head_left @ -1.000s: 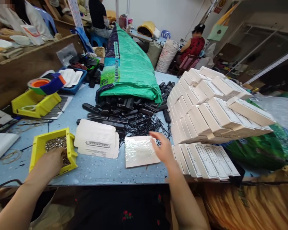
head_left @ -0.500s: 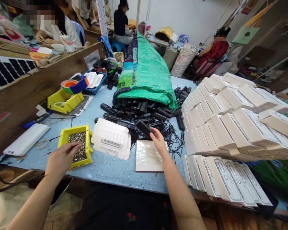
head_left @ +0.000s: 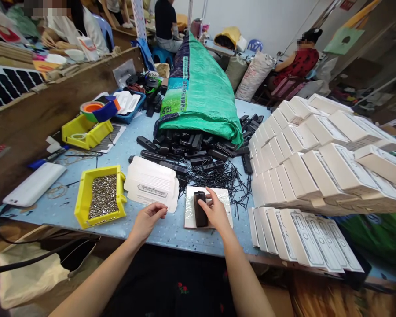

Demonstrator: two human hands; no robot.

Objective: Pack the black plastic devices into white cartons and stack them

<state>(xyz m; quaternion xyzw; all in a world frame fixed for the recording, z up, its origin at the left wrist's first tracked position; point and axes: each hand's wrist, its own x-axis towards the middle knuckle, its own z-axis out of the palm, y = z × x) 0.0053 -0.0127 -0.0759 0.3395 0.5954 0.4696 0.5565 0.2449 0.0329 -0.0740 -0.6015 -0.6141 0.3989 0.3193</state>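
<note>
At the far left of the blue speckled table (head_left: 171, 235) lies one white device (head_left: 34, 185). Next come two yellow bins: the farther one (head_left: 100, 134) stands with one roll of tape (head_left: 92, 107) just above it, and the nearer one (head_left: 84, 193) holds small metal pieces (head_left: 104, 196), far too many to count. Behind the farther bin sits one blue tray (head_left: 135, 108) bearing white pieces. To the right of the nearer bin lies one printed white card (head_left: 152, 182).

The person's left hand (head_left: 150, 220) hovers near the card's lower edge, thumb and fingertips drawn together; whether something tiny is pinched between them, one cannot tell. Farther back, one green sack (head_left: 207, 97) rests behind a heap of black cases (head_left: 194, 143), which overlap too much for a sure count.

Nearer the person, one black case (head_left: 201, 215) is over the single pale pad (head_left: 189, 215), its long side running toward the person. The right hand (head_left: 218, 211) has thumb and fingers clamped on it, near its upper end. Beyond the pad spread dozens of thin black sticks (head_left: 229, 178). At the right rises one tiered stack of white boxes (head_left: 300, 171), with one lower row before it.
</note>
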